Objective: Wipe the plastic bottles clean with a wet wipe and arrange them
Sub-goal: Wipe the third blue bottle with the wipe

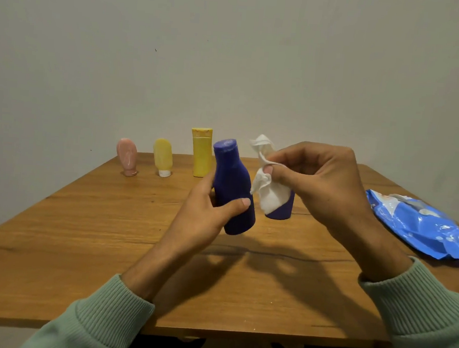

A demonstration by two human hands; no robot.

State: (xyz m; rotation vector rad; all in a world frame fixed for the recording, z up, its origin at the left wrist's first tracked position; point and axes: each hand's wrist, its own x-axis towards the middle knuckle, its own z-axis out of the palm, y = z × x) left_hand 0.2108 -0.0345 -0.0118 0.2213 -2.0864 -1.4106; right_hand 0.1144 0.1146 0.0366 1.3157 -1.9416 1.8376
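On our wooden table (81,230) stand a pink tube (126,156), a yellow tube (163,155), a yellow bottle (201,155) and a half-hidden blue bottle (283,209); a blue wipes pack (422,227) lies at right.

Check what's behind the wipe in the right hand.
A second blue bottle stands on the table behind the wipe; only its lower body shows. The wipe and right hand cover its upper part, so cap and shape are hidden.
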